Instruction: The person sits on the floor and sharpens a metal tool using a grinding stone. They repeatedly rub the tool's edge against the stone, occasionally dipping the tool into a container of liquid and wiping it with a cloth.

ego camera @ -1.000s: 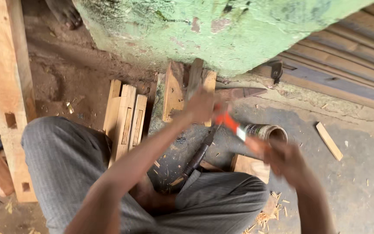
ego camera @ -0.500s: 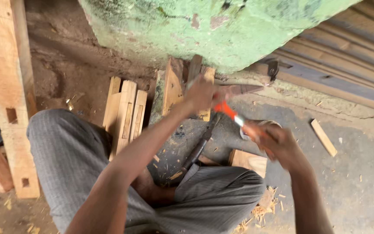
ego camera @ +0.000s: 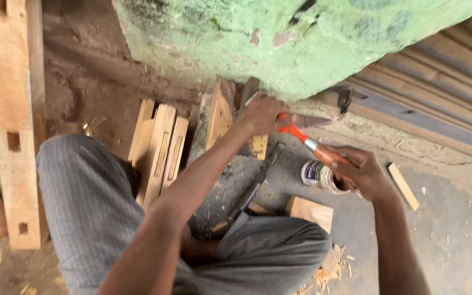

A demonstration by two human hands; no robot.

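right hand lower, orange-handled tool tilted flatter

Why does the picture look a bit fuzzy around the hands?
In the head view, the right hand and the orange-handled tool are smeared by motion blur; the left hand is a little soft too; the grey trousers and green wall look sharper, in even, soft daylight without glare.

We see one package: a small round tin with a white and green label, lying on the concrete floor.
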